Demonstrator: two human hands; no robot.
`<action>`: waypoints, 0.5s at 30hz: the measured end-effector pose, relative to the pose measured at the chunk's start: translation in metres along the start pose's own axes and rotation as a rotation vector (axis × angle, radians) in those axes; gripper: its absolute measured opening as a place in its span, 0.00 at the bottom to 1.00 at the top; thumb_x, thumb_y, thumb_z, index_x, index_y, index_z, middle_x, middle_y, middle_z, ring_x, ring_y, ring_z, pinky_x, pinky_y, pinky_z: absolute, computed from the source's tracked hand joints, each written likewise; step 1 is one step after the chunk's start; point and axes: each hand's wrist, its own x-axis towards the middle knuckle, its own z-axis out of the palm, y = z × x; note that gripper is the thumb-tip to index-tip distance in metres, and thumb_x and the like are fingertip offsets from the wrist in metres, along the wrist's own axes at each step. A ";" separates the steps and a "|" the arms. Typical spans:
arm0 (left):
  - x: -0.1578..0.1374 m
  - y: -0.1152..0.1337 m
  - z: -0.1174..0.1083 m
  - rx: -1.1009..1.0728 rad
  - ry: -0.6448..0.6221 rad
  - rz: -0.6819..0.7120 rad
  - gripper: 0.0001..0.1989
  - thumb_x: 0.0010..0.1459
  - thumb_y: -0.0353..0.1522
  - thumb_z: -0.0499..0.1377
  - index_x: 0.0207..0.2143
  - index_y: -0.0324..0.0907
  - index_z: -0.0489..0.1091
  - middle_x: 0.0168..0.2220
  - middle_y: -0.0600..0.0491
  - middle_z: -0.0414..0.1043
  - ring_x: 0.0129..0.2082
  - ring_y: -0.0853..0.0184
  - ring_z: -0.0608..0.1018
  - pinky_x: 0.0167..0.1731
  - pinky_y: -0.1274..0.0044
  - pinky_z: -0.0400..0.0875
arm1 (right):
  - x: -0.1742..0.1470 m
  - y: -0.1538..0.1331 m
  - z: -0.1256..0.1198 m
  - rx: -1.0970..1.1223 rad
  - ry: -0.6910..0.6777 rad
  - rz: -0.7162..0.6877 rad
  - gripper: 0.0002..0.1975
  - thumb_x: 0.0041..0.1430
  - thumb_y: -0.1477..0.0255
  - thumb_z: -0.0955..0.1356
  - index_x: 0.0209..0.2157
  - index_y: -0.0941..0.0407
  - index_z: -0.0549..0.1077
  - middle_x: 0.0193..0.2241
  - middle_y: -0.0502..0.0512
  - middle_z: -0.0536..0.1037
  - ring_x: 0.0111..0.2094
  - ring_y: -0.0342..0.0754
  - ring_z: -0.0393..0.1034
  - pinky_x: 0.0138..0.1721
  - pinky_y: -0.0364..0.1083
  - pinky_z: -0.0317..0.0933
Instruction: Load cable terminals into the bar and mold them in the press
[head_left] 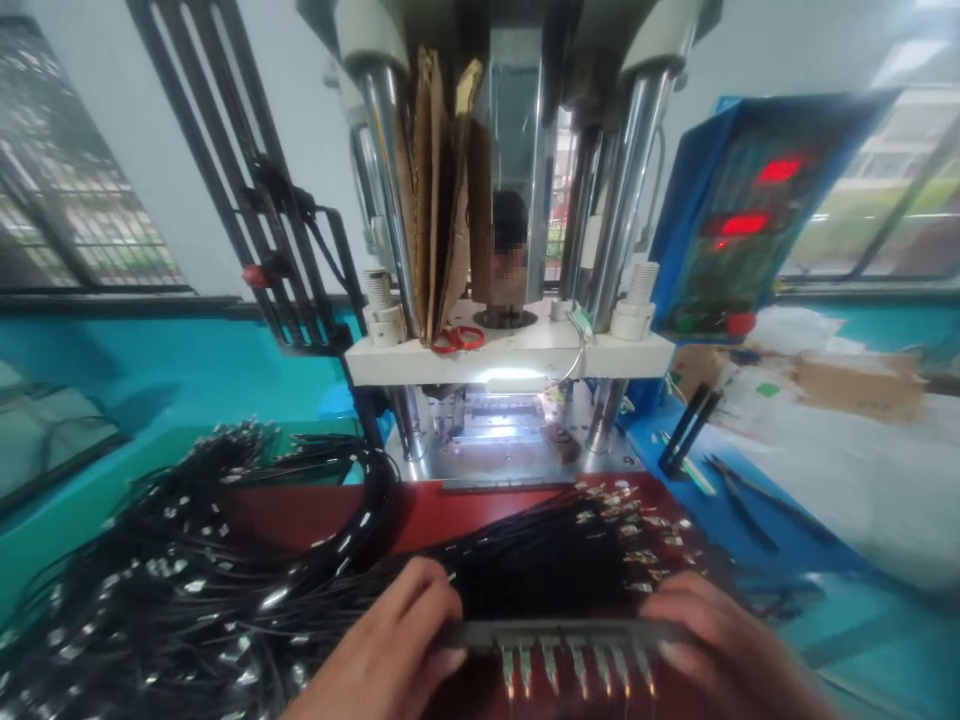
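Between them, my two hands hold a dark flat bar [574, 632] across the front of the work surface. My left hand [394, 640] is closed on its left end, and my right hand [716, 635] on its right end. From the bar's near edge stick out several small connectors [551, 668] with coppery tips, set in a row. Just beyond the bar, a bundle of black cables [525, 560] lies on the red surface [300, 510]. Their bare metal connector ends [637, 530] fan out near my right hand.
A press [510, 360] with metal columns and a lit lower bed stands ahead. Red-handled scissors [457, 340] and cardboard rest on its plate. Many black cables [187, 560] pile up at left. Pliers [742, 500] lie at right, below a blue control box [750, 220] with red displays.
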 end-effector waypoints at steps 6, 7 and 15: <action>0.086 -0.033 -0.021 -0.523 0.040 -0.257 0.12 0.61 0.43 0.51 0.34 0.43 0.63 0.24 0.59 0.65 0.24 0.71 0.68 0.27 0.80 0.65 | 0.120 -0.032 -0.025 0.103 0.093 0.132 0.13 0.64 0.65 0.58 0.38 0.52 0.72 0.26 0.50 0.74 0.28 0.48 0.69 0.29 0.44 0.64; 0.105 -0.043 -0.019 -0.592 0.081 -0.301 0.12 0.60 0.42 0.52 0.33 0.43 0.63 0.23 0.59 0.64 0.23 0.72 0.67 0.26 0.80 0.64 | 0.144 -0.029 -0.021 0.095 0.120 0.163 0.14 0.65 0.66 0.57 0.37 0.53 0.72 0.25 0.50 0.74 0.27 0.47 0.69 0.29 0.44 0.65; 0.213 -0.111 0.005 -0.695 0.227 -0.423 0.12 0.62 0.38 0.54 0.39 0.37 0.66 0.31 0.55 0.68 0.24 0.74 0.70 0.24 0.79 0.67 | 0.275 0.029 0.031 -0.008 0.233 0.208 0.11 0.63 0.66 0.65 0.42 0.59 0.72 0.39 0.54 0.75 0.37 0.47 0.71 0.39 0.51 0.67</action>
